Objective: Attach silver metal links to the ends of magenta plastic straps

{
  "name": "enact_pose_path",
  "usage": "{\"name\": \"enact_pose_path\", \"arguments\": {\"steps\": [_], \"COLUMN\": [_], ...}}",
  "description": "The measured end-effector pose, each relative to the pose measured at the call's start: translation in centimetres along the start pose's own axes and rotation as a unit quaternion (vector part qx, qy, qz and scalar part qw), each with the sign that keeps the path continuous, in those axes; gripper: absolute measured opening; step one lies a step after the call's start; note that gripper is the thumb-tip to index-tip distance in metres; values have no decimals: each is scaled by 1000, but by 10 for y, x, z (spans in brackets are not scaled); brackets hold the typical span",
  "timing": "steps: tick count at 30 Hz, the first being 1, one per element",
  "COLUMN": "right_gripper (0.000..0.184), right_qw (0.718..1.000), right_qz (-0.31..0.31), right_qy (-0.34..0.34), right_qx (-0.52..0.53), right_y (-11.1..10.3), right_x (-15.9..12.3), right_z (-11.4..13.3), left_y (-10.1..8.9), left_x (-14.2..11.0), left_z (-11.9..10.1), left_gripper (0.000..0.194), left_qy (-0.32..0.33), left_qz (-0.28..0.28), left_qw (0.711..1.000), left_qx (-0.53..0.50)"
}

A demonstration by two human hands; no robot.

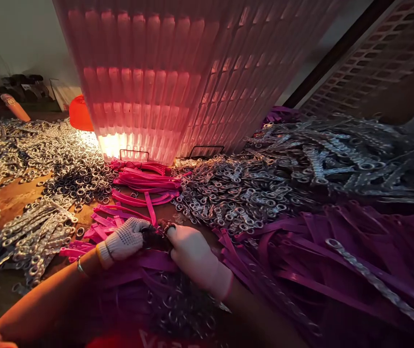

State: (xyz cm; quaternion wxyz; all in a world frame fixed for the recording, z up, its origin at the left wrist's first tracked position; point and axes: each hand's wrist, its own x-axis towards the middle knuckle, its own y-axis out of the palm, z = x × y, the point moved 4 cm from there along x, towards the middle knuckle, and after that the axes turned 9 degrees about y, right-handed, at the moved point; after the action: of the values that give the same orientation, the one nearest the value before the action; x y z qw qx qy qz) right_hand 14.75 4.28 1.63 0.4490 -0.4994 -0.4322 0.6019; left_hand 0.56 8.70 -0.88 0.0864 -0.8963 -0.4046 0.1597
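My left hand (125, 239), in a white dotted glove, is closed at the middle of the view. A narrow pink strap (150, 209) stands up from its fingertips. My right hand (196, 256), in a plain white glove, is closed right beside it, with the two sets of fingers meeting. The fingertips are dark and shaded, so whatever the right fingers grip is hidden. Pink straps (141, 180) lie in a stack just beyond the hands. Purple straps (301, 256) spread in a large heap to the right, and a metal twisted piece with a ring end (374, 280) rests on them.
Metal ringed pieces (225, 191) pile up behind my right hand, more metal pieces (36, 237) lie at left. Loose rings (80, 181) heap near an orange lamp (81, 113). Tall translucent ribbed panels (149, 87) stand at the back. The brown tabletop (22, 186) shows at left.
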Motion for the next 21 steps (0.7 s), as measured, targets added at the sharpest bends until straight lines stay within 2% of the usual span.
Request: {"name": "enact_pose_path", "arguments": {"steps": [3,6,9,10,12,14,16,17,19,21], "right_gripper": [29,23,19,17,13,9,5,7,14,22], "right_qw": [997,987,979,979,979,976,972,972,981,992], "right_qz": [-26,-48,-76,-82,-89,-76,-60,-60,-82,-113], "right_qy": [-68,-134,-175,-180,-182,-202,-220,-212,-143,-60], "right_qx": [-37,-72,-65,-56,-33,-3,51,78,100,12], "right_y": [5,9,8,6,3,1,1,2,5,11], "right_x": [5,6,0,-4,-11,-14,-6,3,32,68], "right_z": [0,2,9,12,14,10,-6,-19,-52,-83], "left_y": [1,-4,-18,-26,-45,-61,-68,-65,-49,-29], "left_x": [3,2,-10,-16,-29,-39,-44,-44,-39,-27], "left_z": [2,-8,-25,-31,-42,-49,-48,-46,-37,-28], "left_gripper": [19,15,18,18,14,11,15,17,24,26], "left_qy": [15,49,64,67,73,64,27,1,-46,-68], "left_qz": [5,27,76,76,46,-8,-51,-58,-39,-16], "left_qw": [1000,996,983,978,971,968,979,988,998,978], "left_qx": [21,76,154,180,224,242,198,144,-22,-196]}}
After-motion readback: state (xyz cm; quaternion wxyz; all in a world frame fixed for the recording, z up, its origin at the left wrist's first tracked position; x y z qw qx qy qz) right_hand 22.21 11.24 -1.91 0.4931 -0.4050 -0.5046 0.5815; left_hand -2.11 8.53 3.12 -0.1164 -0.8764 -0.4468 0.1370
